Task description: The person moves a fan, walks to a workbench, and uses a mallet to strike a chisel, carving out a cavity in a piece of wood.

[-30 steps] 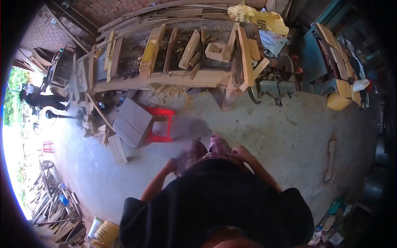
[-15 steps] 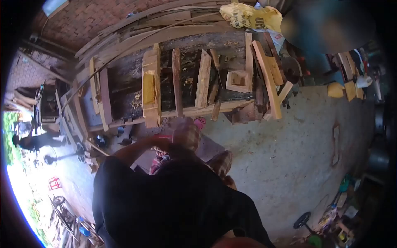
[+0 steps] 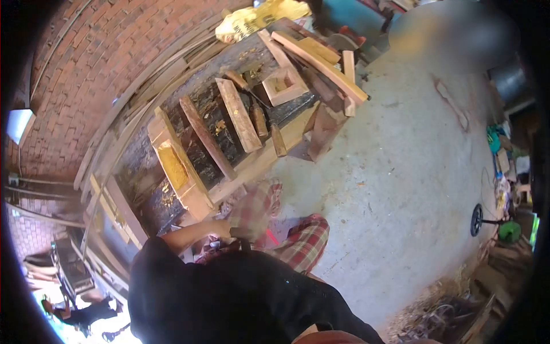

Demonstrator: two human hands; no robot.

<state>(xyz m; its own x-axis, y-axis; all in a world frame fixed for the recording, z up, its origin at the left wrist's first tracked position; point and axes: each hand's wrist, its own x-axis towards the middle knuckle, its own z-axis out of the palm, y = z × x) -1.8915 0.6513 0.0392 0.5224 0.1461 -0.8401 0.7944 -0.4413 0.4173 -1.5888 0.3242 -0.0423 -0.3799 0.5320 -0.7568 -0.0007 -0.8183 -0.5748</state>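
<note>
My left hand (image 3: 220, 228) is at my lap, beside the knee of my checked trousers (image 3: 303, 243). Its fingers are blurred, and a small dark shape lies beside them that I cannot make out. My right hand is hidden behind my body and dark shirt (image 3: 229, 292). Nearest to the left hand on the bench is a wooden block with a yellow hollow (image 3: 173, 165). Next to it lie a long dark wooden bar (image 3: 206, 136) and a lighter wooden piece (image 3: 238, 114).
A square wooden frame (image 3: 285, 86), a long plank (image 3: 318, 64) and a yellow sack (image 3: 260, 20) are at the bench's far end. Concrete floor (image 3: 395, 172) extends right. A wheel on a shaft (image 3: 476, 220) stands far right. Another person (image 3: 86, 312) is at lower left.
My view has turned, so the bench now slants and sits further left. The right hand, partly seen by my thigh before, is now out of sight. The left hand stays at my lap.
</note>
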